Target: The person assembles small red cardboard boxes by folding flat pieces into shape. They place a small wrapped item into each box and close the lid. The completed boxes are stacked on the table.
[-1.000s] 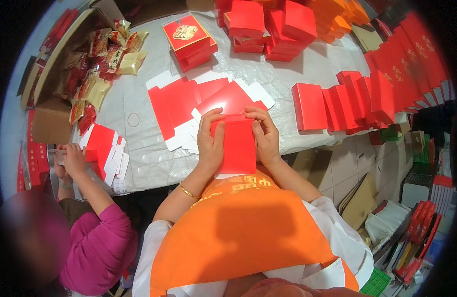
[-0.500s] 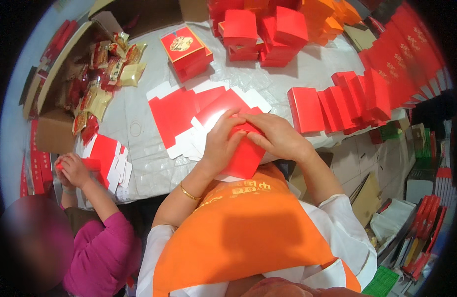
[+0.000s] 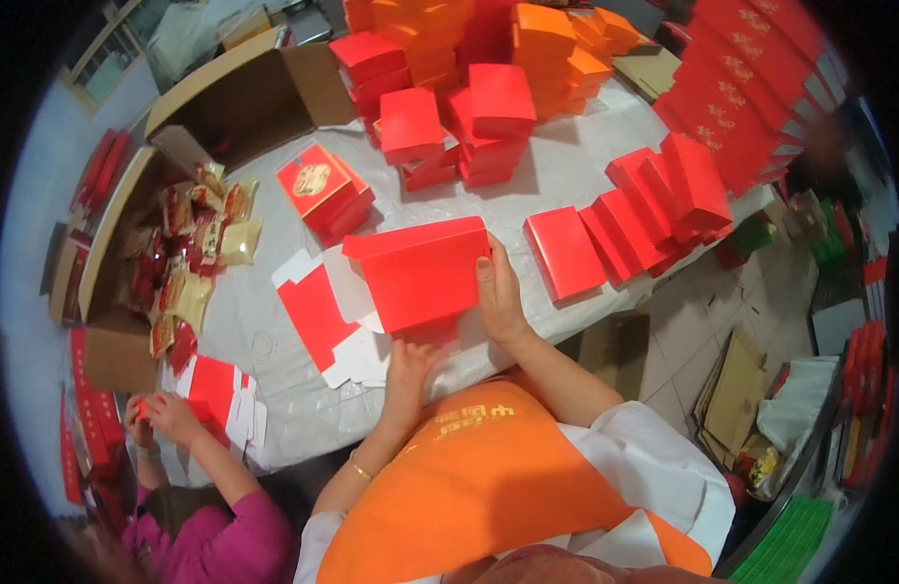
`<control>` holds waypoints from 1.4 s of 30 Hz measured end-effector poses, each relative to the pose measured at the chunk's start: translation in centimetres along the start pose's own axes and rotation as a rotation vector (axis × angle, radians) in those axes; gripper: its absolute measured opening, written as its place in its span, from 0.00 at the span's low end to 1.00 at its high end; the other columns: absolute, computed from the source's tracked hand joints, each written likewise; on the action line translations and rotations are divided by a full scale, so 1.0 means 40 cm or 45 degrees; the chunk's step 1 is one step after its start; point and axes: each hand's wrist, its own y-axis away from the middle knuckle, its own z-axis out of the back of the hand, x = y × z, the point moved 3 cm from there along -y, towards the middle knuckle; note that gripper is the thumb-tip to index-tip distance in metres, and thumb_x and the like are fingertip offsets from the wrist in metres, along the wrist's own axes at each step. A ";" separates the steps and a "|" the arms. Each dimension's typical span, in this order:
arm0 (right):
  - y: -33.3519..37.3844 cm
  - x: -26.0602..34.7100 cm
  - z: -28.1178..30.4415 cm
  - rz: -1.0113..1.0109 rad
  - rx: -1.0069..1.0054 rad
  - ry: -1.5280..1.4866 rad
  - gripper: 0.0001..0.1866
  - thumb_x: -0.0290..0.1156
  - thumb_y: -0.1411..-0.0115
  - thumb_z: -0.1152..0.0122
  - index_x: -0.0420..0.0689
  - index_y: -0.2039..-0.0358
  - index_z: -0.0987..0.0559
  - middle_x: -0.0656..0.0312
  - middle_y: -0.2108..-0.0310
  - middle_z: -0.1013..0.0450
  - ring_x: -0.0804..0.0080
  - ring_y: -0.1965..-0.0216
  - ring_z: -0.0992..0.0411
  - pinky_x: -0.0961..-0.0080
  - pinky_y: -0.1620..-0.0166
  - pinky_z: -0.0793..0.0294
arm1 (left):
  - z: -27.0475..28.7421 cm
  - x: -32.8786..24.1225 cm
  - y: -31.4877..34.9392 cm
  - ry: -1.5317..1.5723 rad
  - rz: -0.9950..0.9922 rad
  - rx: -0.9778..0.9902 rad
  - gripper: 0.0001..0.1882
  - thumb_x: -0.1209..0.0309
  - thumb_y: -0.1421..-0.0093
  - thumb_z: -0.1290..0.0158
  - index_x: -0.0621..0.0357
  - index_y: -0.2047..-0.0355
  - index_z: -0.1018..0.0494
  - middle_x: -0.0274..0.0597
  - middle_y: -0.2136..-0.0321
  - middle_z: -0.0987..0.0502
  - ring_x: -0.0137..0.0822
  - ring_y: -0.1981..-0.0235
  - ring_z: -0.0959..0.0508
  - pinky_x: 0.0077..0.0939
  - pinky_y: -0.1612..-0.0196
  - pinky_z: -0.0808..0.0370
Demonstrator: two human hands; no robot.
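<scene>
The red carton (image 3: 425, 277) is at twelve o'clock from the orange apron (image 3: 479, 487), its three-o'clock end clamped in the right hand (image 3: 501, 297), seemingly leaving its nine-o'clock white flap (image 3: 346, 282) free; the left hand's (image 3: 408, 375) grip, at six, I cannot tell.

I'm watching through the left head-worn fisheye cam, looking steeply down past the orange apron (image 3: 469, 467), fairly close to the left hand (image 3: 408, 378) and right hand (image 3: 501, 300), super wide, so the counter (image 3: 243, 307) stretches out ahead and straight edges bend toward the rim.
</scene>
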 end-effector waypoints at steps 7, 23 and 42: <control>0.079 0.001 -0.053 -0.270 0.235 -0.114 0.29 0.42 0.27 0.57 0.37 0.33 0.42 0.46 0.42 0.32 0.55 0.41 0.33 0.64 0.39 0.35 | 0.075 -0.036 -0.107 0.659 -0.215 -0.556 0.28 0.53 0.32 0.47 0.58 0.40 0.35 0.37 0.46 0.27 0.35 0.47 0.25 0.33 0.45 0.26; 0.094 0.048 -0.048 -0.173 0.629 0.115 0.28 0.47 0.28 0.56 0.37 0.38 0.36 0.40 0.51 0.26 0.41 0.48 0.27 0.59 0.47 0.29 | 0.059 -0.056 -0.087 -0.446 -0.069 -0.413 0.20 0.68 0.36 0.42 0.65 0.47 0.31 0.43 0.53 0.23 0.32 0.54 0.24 0.28 0.50 0.26; 0.163 0.012 -0.012 0.026 0.307 -0.389 0.29 0.39 0.28 0.49 0.41 0.32 0.42 0.58 0.42 0.35 0.69 0.42 0.36 0.70 0.36 0.40 | -0.005 0.015 -0.023 -0.510 -0.678 -0.209 0.37 0.54 0.30 0.50 0.60 0.32 0.53 0.52 0.40 0.40 0.43 0.37 0.36 0.38 0.36 0.37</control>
